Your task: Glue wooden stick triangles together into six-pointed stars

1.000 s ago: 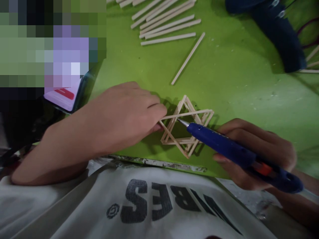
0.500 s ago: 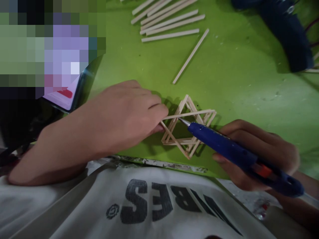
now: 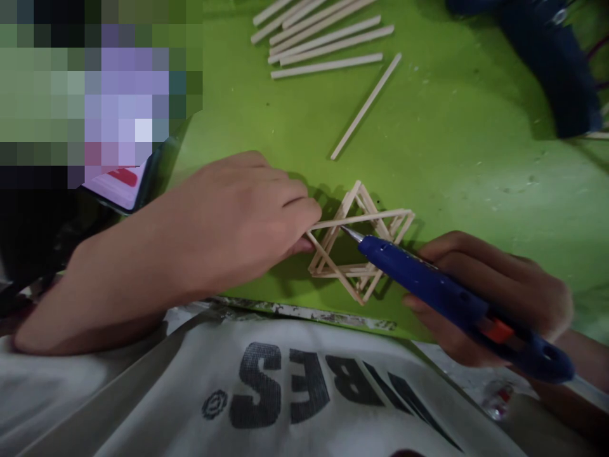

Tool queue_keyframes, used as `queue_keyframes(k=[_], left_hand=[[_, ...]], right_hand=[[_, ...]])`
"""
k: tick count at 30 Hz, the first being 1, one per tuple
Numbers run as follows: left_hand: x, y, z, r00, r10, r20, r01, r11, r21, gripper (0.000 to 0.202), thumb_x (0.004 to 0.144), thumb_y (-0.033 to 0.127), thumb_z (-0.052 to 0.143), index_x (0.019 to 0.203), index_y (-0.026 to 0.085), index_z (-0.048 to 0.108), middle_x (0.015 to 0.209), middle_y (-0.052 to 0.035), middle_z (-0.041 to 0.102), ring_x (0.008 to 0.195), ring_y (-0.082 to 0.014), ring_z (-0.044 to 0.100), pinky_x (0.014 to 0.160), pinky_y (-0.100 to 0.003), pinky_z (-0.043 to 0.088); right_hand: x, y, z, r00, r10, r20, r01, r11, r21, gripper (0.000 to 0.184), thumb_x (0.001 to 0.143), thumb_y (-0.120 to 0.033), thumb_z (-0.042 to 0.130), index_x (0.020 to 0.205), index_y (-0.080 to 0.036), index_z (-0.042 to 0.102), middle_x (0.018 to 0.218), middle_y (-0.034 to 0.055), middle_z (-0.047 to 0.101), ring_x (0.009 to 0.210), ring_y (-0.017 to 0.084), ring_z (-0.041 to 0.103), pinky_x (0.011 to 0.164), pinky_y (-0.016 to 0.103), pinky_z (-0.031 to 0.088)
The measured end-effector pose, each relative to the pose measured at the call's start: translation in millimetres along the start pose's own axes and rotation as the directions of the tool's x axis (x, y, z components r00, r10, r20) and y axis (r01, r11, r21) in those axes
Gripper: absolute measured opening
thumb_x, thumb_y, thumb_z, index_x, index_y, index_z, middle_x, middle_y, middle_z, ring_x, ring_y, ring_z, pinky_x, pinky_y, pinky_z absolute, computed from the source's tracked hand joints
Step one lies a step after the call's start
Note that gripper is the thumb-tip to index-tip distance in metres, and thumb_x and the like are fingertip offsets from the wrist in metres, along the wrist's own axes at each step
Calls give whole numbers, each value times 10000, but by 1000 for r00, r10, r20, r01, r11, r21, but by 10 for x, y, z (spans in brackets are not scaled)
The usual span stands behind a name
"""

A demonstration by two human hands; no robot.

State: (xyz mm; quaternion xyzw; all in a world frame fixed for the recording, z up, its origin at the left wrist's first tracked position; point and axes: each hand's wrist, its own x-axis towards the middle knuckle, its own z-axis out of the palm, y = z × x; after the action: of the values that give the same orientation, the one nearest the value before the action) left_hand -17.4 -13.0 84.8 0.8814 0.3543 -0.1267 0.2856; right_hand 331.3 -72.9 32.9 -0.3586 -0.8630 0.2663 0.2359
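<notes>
A star-shaped frame of thin wooden sticks rests on the green tabletop, made of overlapping stick triangles. My left hand is closed on its left corner, thumb below and fingers above; the pinched tip is hidden. A blue glue gun with a metal nozzle and an orange-red part is gripped in my right hand. Its nozzle tip is at the upper left crossing of the sticks, just under the top stick. Whether it touches the wood I cannot tell. Something pale and translucent extends from the gun's rear.
Several loose sticks lie at the top of the table, with a single slanted stick nearer the frame. A dark blue object stands top right. At left is a phone, partly blurred out. The worn table edge runs along my shirt.
The rear of the glue gun has shifted slightly left and down, while its nozzle stays at the same crossing. My left hand keeps its hold on the frame's corner.
</notes>
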Motion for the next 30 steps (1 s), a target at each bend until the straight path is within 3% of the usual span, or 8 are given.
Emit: queue_keyframes(k=[5, 12, 17, 20, 25, 30], left_hand=[[-38, -14, 4, 1000, -6, -10, 6, 1000, 2, 343, 1307, 234, 561, 1185, 246, 881, 1056, -40, 834, 944, -287, 731, 1006, -518, 606], [-85, -21, 13, 999, 2, -50, -3, 1000, -25, 467, 1318, 267, 446, 1198, 278, 897, 1082, -61, 861, 935, -299, 743, 975, -603, 664], [-85, -6, -8, 1000, -24, -14, 24, 1000, 10, 380, 1284, 229, 533, 1212, 292, 901, 1110, -61, 872, 964, -305, 763, 1003, -616, 674], [-93, -7, -1, 999, -4, -33, 4, 1000, 4, 428, 1306, 241, 468, 1215, 247, 886, 1100, -65, 861, 959, -297, 757, 991, -576, 638], [-107, -21, 36, 998, -9, -59, 6, 999, -37, 505, 1314, 293, 392, 1221, 269, 888, 1111, -75, 867, 971, -319, 756, 985, -565, 591], [-110, -40, 23, 997, -2, -79, 0, 1000, -25, 504, 1303, 293, 395, 1188, 263, 885, 1089, -80, 856, 950, -313, 739, 988, -583, 612]], right_hand=[[-11, 4, 16, 1000, -1, -13, 1, 1000, 2, 85, 1111, -197, 746, 1059, -238, 693, 999, 43, 807, 679, 133, 744, 529, 260, 574], [-28, 18, 6, 1000, -4, -2, 4, 1000, 9, 141, 1073, -161, 753, 1042, -259, 656, 1000, 32, 798, 652, 148, 719, 515, 294, 577], [-21, 7, 11, 1000, -1, -8, 1, 1000, 3, 179, 1054, -128, 771, 1029, -254, 646, 998, 29, 792, 641, 130, 692, 513, 282, 568], [-45, 13, 11, 1000, 4, -2, -4, 1000, 8, 148, 1083, -145, 749, 1035, -251, 657, 1011, 44, 803, 658, 145, 722, 516, 294, 585], [-59, 28, -3, 1000, 9, -17, -10, 999, -41, 78, 1150, -235, 701, 1075, -250, 712, 1031, 59, 842, 651, 162, 754, 503, 303, 609], [-56, 24, -48, 999, -47, 12, 47, 998, -32, 105, 1062, -152, 789, 1101, -233, 734, 1075, 85, 904, 719, 178, 844, 571, 284, 673]])
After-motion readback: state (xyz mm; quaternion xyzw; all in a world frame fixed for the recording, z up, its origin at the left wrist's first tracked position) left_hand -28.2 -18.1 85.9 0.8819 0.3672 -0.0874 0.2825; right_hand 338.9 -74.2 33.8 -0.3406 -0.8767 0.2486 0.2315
